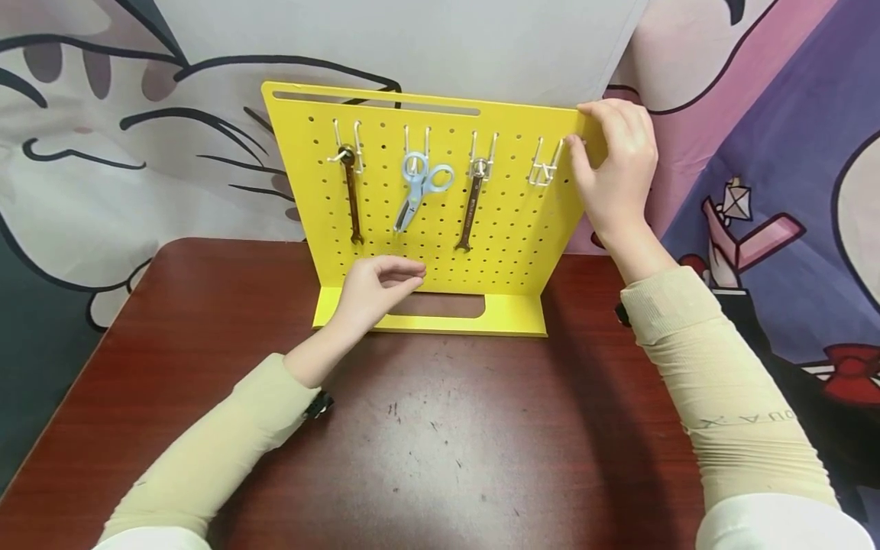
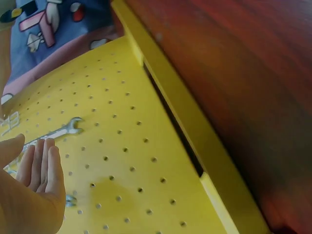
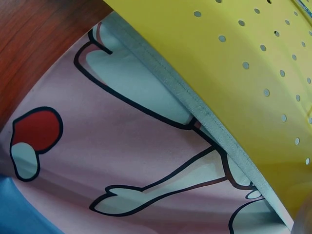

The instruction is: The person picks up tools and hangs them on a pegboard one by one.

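A yellow pegboard (image 1: 412, 313) stands upright on its base. Its top right corner is pinched by my right hand (image 1: 622, 164), the thumb on the front face and the fingers at the top edge. My left hand (image 1: 374, 294), fingers extended and holding nothing, is before the lower part of the board. On white hooks hang a dark-looking wrench (image 1: 353, 198) at left, light-blue-handled scissors (image 1: 415, 183) in the middle and another wrench (image 1: 470, 210) to their right. The rightmost hook (image 1: 543, 172) bears no tool. The right wrist view barely catches that hand.
The board stands toward the back of a reddish-brown table (image 1: 440, 443). Behind it hangs a cartoon-printed cloth (image 1: 206, 168), which continues in pink and purple at the right. A long slot (image 1: 371, 103) runs along the board's top.
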Demonstrator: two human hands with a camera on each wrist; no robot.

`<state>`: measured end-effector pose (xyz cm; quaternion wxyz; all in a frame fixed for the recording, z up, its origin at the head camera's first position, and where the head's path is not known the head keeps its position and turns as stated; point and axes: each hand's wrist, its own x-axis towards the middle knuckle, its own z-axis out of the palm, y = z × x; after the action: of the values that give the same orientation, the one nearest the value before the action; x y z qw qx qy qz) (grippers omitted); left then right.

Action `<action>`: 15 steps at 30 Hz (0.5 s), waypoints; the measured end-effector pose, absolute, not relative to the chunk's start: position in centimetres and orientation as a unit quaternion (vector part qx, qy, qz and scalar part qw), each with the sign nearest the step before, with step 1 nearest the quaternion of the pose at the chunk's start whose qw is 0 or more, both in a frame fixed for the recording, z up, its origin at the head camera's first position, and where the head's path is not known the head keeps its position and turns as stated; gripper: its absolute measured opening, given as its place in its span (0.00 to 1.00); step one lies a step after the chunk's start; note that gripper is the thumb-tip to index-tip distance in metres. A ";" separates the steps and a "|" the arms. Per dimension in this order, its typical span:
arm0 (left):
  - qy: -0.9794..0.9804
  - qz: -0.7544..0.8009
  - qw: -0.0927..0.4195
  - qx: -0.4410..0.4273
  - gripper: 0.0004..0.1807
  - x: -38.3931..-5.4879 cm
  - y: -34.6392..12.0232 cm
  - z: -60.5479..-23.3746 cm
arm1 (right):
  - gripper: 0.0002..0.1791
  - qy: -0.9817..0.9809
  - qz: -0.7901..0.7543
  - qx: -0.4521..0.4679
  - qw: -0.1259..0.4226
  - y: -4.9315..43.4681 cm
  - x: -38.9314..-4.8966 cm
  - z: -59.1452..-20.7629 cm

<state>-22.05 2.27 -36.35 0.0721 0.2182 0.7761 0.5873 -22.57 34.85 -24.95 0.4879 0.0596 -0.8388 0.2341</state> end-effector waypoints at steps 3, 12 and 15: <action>0.793 0.560 0.076 0.227 0.13 -21.8 0.8 -36.6 | 0.15 -0.839 0.232 0.059 0.489 34.9 -22.5 -24.9; 0.849 0.459 0.025 0.260 0.10 -20.9 -3.9 -37.9 | 0.15 -0.837 0.233 0.062 0.490 34.9 -22.6 -24.9; 0.862 0.435 0.011 0.259 0.10 -20.6 -5.4 -38.2 | 0.15 -0.838 0.232 0.063 0.490 34.9 -22.7 -24.8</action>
<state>-20.64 -5.45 -38.25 0.0113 0.2593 0.8620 0.4354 -22.67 34.86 -24.84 0.4900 0.0628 -0.8381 0.2315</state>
